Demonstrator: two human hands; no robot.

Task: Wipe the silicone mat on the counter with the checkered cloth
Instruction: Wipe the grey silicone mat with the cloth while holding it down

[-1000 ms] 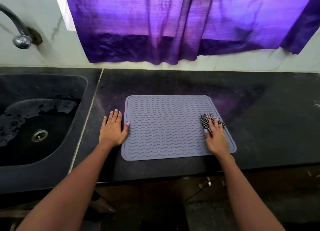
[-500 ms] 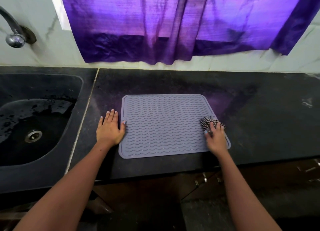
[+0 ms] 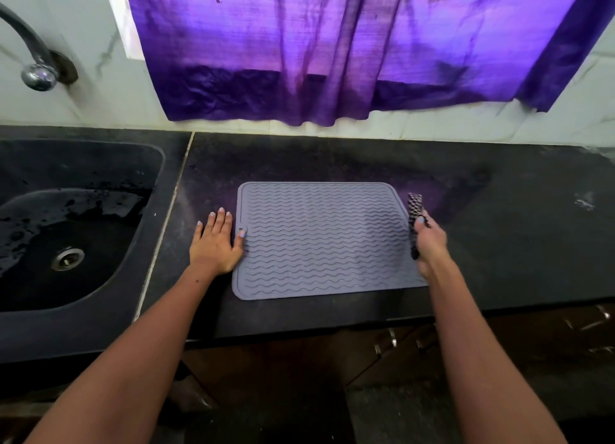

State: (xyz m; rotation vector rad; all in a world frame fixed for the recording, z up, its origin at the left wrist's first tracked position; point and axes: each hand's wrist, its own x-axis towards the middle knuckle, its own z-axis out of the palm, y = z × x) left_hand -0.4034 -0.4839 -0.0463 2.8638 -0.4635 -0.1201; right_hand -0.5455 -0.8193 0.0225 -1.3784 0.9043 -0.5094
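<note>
Silicone mat (image 3: 319, 237), grey and ribbed with wavy ridges, lies flat on the dark desk (image 3: 499, 237), just right of the sink (image 3: 76, 224) and close to the front edge. It looks thin, soft and floppy, so it would probably bend if lifted by 1 corner, and its grippy underside should resist sliding but could creep under a firm stroke. That is likely why the left hand (image 3: 216, 244) rests flat on the desk beside the mat's left edge, fingers straight, with the thumb lying on the mat's edge by a small round hole.

At the mat's right edge, the right hand (image 3: 429, 240) has its grip curled round the checkered cloth (image 3: 414, 210), which is bunched into a narrow upright roll; its upper end sticks up above the thumb and a short tail shows below the hand. Light and limp, the cloth is best held wadded like this so a broad pad meets the ridges. I cannot tell whether it touches the mat just now; it seems raised off the surface.

Black stone with a dull, dusty sheen makes up the desk, with a pale smear far right. Water stands in the sink around the drain, and a tap (image 3: 33, 60) curves from the white tiled wall. A purple curtain (image 3: 332, 44) hangs behind, glowing with daylight. Dark cabinet fronts show below.
</note>
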